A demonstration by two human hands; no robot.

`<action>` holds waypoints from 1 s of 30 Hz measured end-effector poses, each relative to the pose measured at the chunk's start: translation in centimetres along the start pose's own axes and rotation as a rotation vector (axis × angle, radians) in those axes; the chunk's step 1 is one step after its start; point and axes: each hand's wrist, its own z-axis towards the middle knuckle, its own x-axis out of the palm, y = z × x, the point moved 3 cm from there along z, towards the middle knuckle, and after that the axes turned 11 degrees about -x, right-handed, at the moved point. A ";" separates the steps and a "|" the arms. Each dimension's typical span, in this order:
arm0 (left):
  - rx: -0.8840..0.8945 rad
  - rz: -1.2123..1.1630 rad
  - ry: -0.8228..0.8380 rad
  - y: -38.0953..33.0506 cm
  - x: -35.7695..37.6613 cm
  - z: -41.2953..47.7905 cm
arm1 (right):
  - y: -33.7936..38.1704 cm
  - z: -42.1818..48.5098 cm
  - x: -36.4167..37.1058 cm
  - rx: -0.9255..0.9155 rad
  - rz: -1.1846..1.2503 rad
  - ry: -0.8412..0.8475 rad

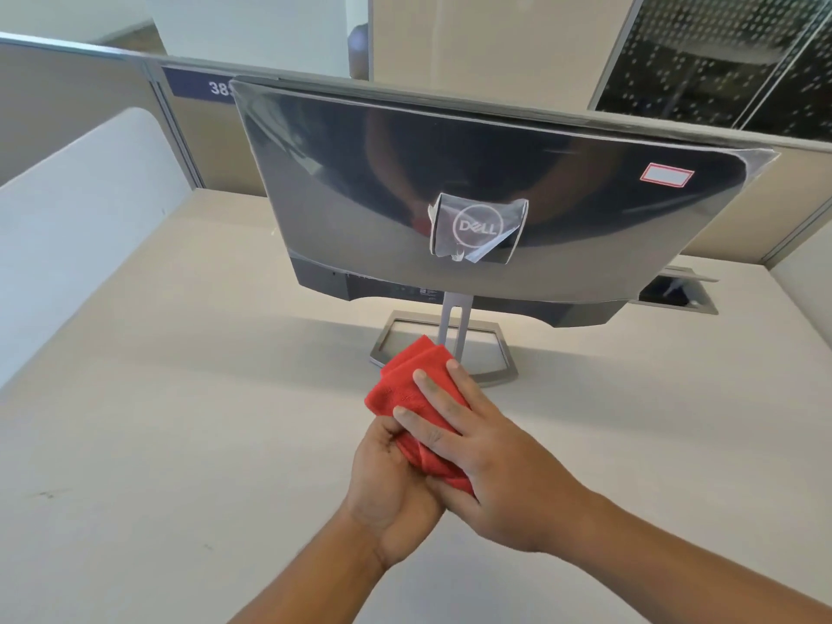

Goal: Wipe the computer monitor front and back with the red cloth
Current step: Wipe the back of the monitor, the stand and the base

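Both hands gather the soft, folded red microfibre cloth (412, 394) above the pale counter (180, 443): left hand (389, 484) fingers curled beneath, right hand (486, 461) fingers spread flat on top. Behind stands the glossy dark-grey flat monitor (472, 209), rear facing; judged light and tippable, best steadied at its edge.

monitor (472, 173) screen side hidden; partition number (219, 87) half covered

Desk (180, 443) open left; monitor (472, 182) blocks ahead
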 end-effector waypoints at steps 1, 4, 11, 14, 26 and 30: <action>0.015 -0.002 0.015 -0.1 -0.4 0.1 | -0.3 0.0 0.7 -0.015 0.029 -0.017; 0.068 0.105 -0.004 -1.0 -1.5 0.8 | -2.0 -0.1 2.5 -0.050 0.027 -0.033; 0.491 1.498 -0.578 -5.5 -8.9 4.4 | -6.9 2.2 2.1 -0.227 -0.340 -0.142; 0.522 1.944 -0.885 -7.3 -13.8 5.1 | -9.6 3.1 1.5 -0.266 -0.493 -0.158; 0.491 2.053 -0.940 -7.7 -15.9 5.9 | -15.7 5.5 3.7 -0.203 -0.600 -0.021; 0.491 2.050 -0.944 -7.7 -15.9 5.9 | -15.2 4.3 6.8 -0.242 -0.562 0.038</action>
